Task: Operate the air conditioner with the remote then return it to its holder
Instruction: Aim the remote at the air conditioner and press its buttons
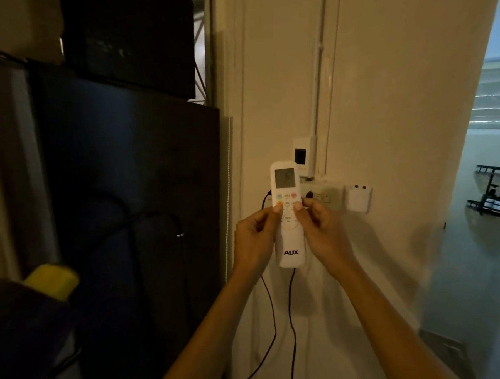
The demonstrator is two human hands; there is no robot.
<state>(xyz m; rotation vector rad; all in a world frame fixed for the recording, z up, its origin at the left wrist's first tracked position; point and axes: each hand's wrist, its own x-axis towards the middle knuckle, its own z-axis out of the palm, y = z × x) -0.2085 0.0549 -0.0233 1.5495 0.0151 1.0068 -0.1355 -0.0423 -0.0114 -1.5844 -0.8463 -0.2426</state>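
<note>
A white AUX remote (289,245) with a small grey screen and coloured buttons stands upright in front of the cream wall. My left hand (255,237) grips its left side, thumb resting on a button near the orange one. My right hand (322,229) grips its right side, thumb on the keypad. A white wall-mounted plastic piece (359,199) sits to the right of the remote; I cannot tell if it is the holder. No air conditioner is in view.
A wall socket strip (324,195) with plugged black cables (291,317) hangs behind the remote. A white box (302,154) and conduit run above it. A dark tall cabinet (133,195) stands left. A doorway at right shows a black cart (495,194).
</note>
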